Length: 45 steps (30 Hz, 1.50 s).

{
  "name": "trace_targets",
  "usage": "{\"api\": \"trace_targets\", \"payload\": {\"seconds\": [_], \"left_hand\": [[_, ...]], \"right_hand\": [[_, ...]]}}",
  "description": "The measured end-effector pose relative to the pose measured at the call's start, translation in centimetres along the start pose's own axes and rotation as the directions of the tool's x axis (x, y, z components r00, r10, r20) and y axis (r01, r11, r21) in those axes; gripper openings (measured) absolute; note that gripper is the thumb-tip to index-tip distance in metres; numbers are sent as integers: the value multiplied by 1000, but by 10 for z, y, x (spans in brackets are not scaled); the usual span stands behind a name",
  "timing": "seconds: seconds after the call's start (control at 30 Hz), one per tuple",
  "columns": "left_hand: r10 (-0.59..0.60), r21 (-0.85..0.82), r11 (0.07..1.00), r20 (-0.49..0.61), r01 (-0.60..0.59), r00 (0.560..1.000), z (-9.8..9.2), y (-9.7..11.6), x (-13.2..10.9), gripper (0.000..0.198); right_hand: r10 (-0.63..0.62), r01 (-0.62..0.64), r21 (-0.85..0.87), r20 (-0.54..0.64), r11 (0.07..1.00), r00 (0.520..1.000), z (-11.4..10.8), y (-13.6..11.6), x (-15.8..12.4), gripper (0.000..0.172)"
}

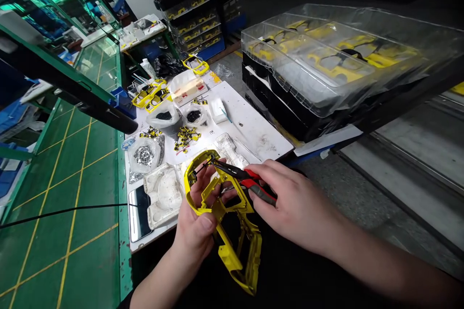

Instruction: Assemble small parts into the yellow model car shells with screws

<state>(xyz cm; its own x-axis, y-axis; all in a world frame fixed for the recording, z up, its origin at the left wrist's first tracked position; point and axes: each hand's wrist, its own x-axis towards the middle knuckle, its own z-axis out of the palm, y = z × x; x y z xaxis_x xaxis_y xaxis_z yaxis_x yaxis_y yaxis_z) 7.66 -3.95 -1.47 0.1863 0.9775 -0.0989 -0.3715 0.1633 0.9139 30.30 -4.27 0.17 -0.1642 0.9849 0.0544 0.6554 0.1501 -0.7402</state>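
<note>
A yellow plastic frame (237, 251) with large openings is held up in front of me, tilted, above my lap. My left hand (197, 222) is closed around its left side, thumb on the near face and fingers behind. My right hand (290, 205) grips long-nose pliers (250, 181) with red and black handles. The pliers' jaws reach into the upper end of the frame, by a thin black part (203, 168) inside the rim. Whether the jaws pinch that part I cannot tell.
On the white table (261, 125) stand bags of black parts (194, 116) and metal pieces (145, 154), small yellow-black parts (186, 137), a moulded white tray (163, 195) and a phone-like slab (139, 215). A green conveyor (72, 169) runs along the left. Clear-covered stacked trays (326, 63) hold yellow frames at right.
</note>
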Motion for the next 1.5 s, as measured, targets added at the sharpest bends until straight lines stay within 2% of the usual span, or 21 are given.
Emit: {"api": "trace_targets", "payload": {"seconds": [0.17,0.4,0.5,0.77,1.03,1.27,1.5], "left_hand": [[-6,12,1000,19,6,1000,-4,-1,1,80],[21,59,998,99,-27,995,-2,8,0,76],[3,94,996,61,-9,998,-2,9,0,68],[-99,55,993,-81,104,992,6,10,2,69],[-100,47,994,-43,102,994,6,7,4,65],[-125,39,991,-44,127,991,22,20,2,58],[-161,-20,987,-66,160,985,15,15,2,52]], "right_hand": [[18,-18,-32,11,999,1000,4,-1,1,41],[17,-18,53,27,998,999,2,-7,5,33],[46,-46,-5,39,999,998,5,-8,7,33],[79,-55,-228,95,972,992,14,-8,8,37],[34,0,-322,98,947,995,13,-4,5,40],[-6,36,-412,73,911,997,13,-5,3,48],[-22,58,-438,87,897,996,16,0,9,49]]}}
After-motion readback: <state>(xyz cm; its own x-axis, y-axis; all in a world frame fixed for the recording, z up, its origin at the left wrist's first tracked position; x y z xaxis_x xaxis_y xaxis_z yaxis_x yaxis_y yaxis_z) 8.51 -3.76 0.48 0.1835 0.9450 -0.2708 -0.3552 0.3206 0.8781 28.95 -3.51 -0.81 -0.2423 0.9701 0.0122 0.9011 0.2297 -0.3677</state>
